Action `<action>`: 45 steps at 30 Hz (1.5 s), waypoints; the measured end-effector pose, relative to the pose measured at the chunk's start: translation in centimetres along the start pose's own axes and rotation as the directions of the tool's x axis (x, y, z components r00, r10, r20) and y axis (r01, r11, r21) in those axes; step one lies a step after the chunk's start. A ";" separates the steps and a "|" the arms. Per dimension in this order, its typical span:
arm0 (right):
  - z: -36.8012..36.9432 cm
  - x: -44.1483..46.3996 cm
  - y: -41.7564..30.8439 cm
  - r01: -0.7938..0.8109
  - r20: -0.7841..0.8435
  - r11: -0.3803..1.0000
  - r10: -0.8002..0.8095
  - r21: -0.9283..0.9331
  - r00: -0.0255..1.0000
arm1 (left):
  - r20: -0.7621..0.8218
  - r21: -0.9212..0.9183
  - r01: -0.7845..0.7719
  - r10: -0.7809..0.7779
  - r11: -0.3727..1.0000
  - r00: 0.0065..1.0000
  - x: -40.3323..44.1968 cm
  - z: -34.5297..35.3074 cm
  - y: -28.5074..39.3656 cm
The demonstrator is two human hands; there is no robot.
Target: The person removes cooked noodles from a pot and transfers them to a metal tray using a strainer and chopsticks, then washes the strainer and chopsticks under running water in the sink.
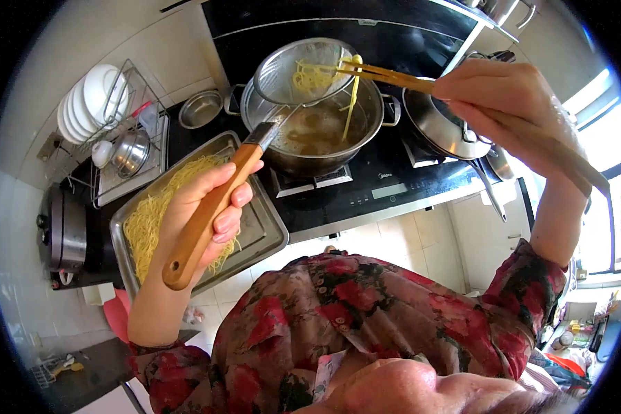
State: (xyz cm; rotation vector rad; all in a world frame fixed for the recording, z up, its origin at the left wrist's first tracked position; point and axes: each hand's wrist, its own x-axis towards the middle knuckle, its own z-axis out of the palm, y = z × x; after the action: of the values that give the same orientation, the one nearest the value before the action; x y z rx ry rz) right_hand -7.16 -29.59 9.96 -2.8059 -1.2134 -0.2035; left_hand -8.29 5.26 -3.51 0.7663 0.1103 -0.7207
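Note:
My left hand [217,207] is wrapped round the wooden handle of a mesh strainer [272,65], whose basket is over the large two-handled pot [310,165]. Some yellow noodles [312,77] lie in the mesh. In my right hand [507,103] are long wooden chopsticks [390,76], their tips at the strainer's right edge. A few noodle strands [353,103] hang from the tips down toward the cloudy brown liquid [307,131] in the pot. Left of the pot, a metal tray [265,228] holds a heap of noodles [148,224], partly behind my left hand.
A lidded pan [438,124] stands on the right of the black stove [310,214]. A small metal bowl [200,109] is at the back left, beside a rack with white plates [105,93]. A dark cooker [67,228] stands at the far left, a window [604,145] at the right.

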 end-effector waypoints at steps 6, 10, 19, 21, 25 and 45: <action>-3.2 0.9 -2.9 0.231 -0.056 0.968 -0.237 -0.099 0.970 | 0.018 -0.049 -0.140 0.141 0.989 0.990 -5.8 -0.6 0.7; -5.3 1.9 -6.5 0.263 0.004 0.938 -0.269 -0.224 0.963 | 0.016 -0.075 -0.251 0.252 0.965 0.968 -10.2 -1.1 0.9; -5.0 6.1 -12.7 0.443 -0.028 0.849 -0.470 -0.289 0.882 | -0.219 -0.013 -0.453 0.440 0.891 0.871 -21.1 -3.1 -0.2; -4.8 7.4 -13.7 0.477 -0.056 0.836 -0.509 -0.273 0.859 | -0.258 0.052 -0.483 0.479 0.874 0.839 -23.2 -3.6 -0.8; -4.3 9.8 -15.6 0.543 -0.114 0.811 -0.574 -0.219 0.811 | -0.339 0.264 -0.531 0.593 0.805 0.730 -26.3 -4.5 -2.1; 11.1 10.0 -9.9 0.309 -0.288 0.784 -0.174 0.538 0.942 | -0.018 0.755 0.600 0.906 -0.266 0.424 -23.9 -16.5 -8.6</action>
State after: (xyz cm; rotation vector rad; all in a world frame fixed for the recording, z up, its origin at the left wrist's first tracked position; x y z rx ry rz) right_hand -6.62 -14.30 0.74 -2.0425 -1.3081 -0.1294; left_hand -29.20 25.23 -12.42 2.9142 0.3027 0.6121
